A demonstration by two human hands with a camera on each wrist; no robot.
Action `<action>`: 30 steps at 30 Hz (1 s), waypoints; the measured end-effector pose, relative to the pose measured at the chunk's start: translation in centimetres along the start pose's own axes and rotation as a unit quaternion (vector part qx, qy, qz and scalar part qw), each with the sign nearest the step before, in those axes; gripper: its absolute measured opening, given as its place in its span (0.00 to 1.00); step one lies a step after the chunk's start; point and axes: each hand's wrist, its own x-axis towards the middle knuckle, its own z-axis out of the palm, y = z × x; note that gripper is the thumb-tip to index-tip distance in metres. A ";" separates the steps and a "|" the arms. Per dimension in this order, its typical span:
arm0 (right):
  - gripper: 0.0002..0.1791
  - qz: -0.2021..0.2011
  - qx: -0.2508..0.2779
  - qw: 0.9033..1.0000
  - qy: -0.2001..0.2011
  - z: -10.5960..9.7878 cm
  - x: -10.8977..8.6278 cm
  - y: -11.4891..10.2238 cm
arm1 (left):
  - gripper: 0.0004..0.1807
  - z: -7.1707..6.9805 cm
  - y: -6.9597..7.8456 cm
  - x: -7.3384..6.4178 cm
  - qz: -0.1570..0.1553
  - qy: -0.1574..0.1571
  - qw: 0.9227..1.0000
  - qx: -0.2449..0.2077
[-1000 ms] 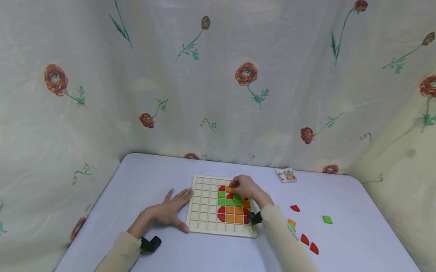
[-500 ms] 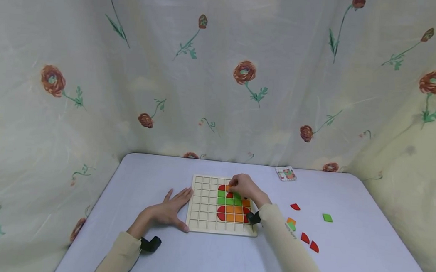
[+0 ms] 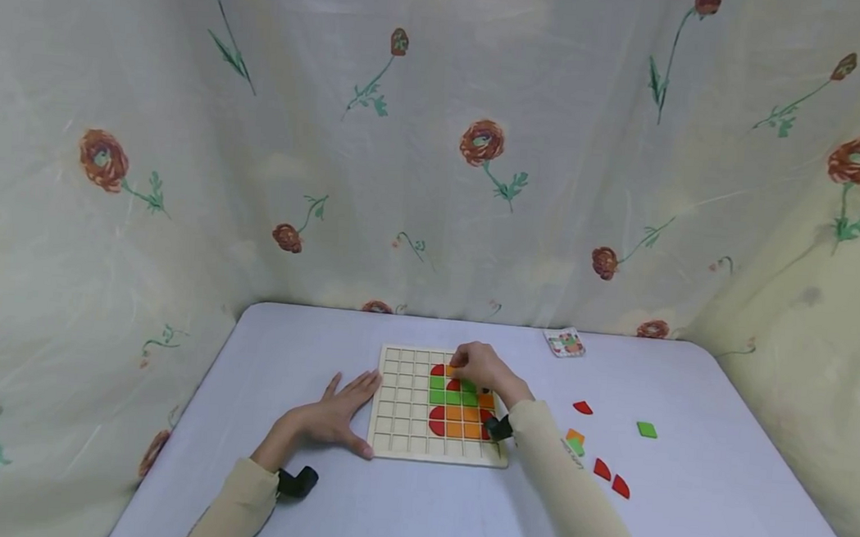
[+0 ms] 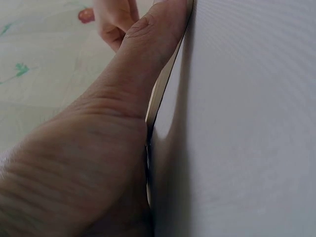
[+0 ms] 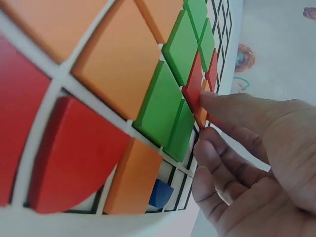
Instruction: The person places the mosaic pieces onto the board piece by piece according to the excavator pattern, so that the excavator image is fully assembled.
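Observation:
A cream grid board (image 3: 391, 443) lies on the table, its right half filled with red, orange and green tiles. My left hand (image 3: 331, 414) is spread flat at the board's left edge, with fingertips and thumb touching it. Over the upper rows my right hand (image 3: 485, 369) has its thumb and fingers together at an orange tile (image 5: 201, 111). That tile is largely covered by the thumb in the right wrist view; beside it sit a red tile (image 5: 193, 81) and a green tile (image 5: 180, 129). The left wrist view shows the left hand's thumb (image 4: 153, 42) along the board's side.
To the right of the board lie a red quarter-round tile (image 3: 582, 408), a green square tile (image 3: 646, 429), an orange-and-green pair (image 3: 575, 442) and two more red tiles (image 3: 612, 479). A small printed card (image 3: 564, 343) is near the back edge. A floral curtain (image 3: 435, 178) hangs behind the table.
The head view has shifted slightly. Both hands stay at almost the same spots, and the tiles show no visible change.

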 end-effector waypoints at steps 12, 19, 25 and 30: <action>0.14 0.026 0.002 0.997 0.070 -2.5 -3.5 2.8 | 0.73 0.2 0.1 0.5 0.004 -0.002 1.000 0.005; 0.25 0.142 -0.040 0.987 0.065 -5.5 -8.2 6.9 | 0.73 0.1 0.3 0.4 0.010 0.002 1.000 0.010; 0.28 0.200 -0.056 0.974 0.093 -7.1 -11.6 10.1 | 0.72 0.1 0.1 0.0 0.015 0.010 1.000 0.007; 0.30 0.222 -0.050 0.968 0.102 -7.3 -12.4 12.0 | 0.72 0.1 0.2 -0.1 0.011 0.006 1.000 0.007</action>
